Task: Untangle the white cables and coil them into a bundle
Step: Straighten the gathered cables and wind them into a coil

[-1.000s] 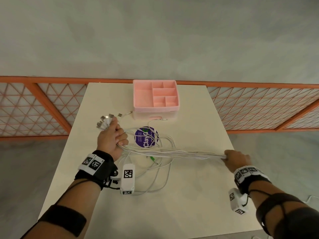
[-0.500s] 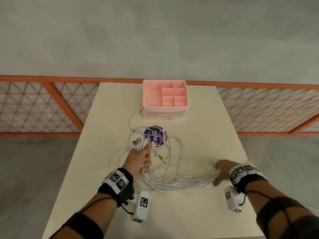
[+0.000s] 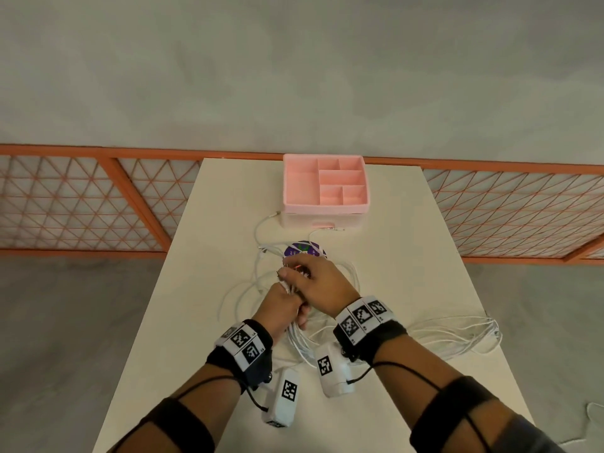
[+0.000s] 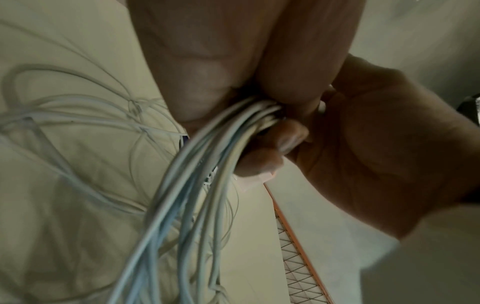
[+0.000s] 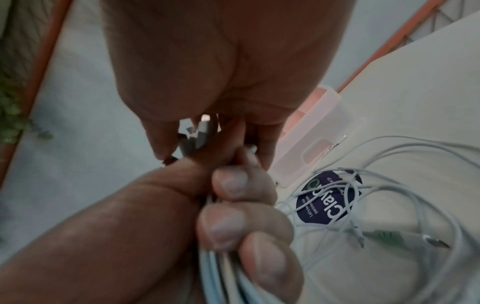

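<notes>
left hand [image 4: 202, 67] gripping white cables [image 4: 187, 185], wrist view

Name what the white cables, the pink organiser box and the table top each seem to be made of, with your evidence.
White cables: likely smooth plastic sheathing; they bend in soft loops. Pink organiser box: probably matte moulded plastic, given its thin even dividers. Table top: a smooth cream surface, perhaps laminate; uncertain.

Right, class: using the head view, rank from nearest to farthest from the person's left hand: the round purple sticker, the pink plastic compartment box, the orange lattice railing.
1. Round purple sticker, just beyond the left hand.
2. Pink plastic compartment box, at the table's far edge.
3. Orange lattice railing, behind the table.
</notes>
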The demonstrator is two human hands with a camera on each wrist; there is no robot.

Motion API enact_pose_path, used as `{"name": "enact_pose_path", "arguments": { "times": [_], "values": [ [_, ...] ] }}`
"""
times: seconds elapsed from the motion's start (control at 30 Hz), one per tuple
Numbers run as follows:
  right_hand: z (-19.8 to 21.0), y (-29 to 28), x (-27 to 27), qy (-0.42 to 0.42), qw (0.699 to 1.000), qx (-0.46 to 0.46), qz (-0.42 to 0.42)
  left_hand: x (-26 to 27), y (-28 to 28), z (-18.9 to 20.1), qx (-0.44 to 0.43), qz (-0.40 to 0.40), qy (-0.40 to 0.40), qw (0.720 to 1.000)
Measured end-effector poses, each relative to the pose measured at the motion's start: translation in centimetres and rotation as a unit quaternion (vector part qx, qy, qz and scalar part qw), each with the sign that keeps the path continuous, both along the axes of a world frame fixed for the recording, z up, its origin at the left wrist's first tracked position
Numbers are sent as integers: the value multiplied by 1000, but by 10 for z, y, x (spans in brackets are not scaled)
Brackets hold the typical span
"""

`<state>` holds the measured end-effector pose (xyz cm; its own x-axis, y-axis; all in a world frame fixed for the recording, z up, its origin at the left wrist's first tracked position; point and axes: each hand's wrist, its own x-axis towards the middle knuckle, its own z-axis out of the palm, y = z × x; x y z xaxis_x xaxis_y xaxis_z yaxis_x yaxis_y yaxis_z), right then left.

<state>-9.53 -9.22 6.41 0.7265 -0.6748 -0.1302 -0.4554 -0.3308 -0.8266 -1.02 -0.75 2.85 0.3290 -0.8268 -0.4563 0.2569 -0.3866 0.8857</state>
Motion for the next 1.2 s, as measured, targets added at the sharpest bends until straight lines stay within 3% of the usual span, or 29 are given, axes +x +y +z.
{"name": "enact_pose_path", "arguments": {
  "times": [0.4,0.67,0.83,0.93,1.0,1.07,1.2],
  "values": [
    [-14,7,-3,12,999,-32,12,1,3,-9,22,-61,7,998],
    [-18,6,-11,-55,997,46,-4,-7,0,-3,38,-2,15,999],
    [-15,4,-14,-11,999,-2,44,-10,2,-2,43,-33,10,999],
    [-15,4,-16,-9,999,17,50,-12,2,2,28,-40,23,999],
    [-19,8,-19,-50,997,48,18,-12,0,6,6,-23,47,999],
    [-27,14,-24,-92,985,144,-22,-8,-2,7,-8,30,96,995],
    [-48,25,-34,4,976,209,56,3,-2,0,0,119,179,977]
  ]
}}
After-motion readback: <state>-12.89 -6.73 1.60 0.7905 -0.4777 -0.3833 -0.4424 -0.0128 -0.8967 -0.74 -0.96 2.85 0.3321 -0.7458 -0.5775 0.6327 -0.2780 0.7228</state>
